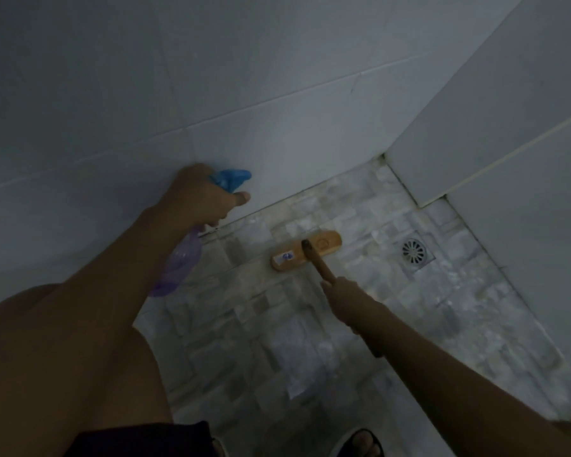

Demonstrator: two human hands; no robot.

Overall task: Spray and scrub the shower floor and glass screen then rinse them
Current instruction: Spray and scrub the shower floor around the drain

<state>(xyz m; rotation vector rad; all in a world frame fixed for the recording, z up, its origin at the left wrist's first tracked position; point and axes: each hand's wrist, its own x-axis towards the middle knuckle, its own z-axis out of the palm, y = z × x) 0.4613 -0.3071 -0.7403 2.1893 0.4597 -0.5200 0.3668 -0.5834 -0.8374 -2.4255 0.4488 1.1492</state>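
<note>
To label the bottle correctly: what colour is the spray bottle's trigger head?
Blue; the head view shows the trigger head gripped by the left hand.

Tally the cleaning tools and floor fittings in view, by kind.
spray bottle: 1
scrub brush: 1
floor drain: 1
Total: 3
</note>
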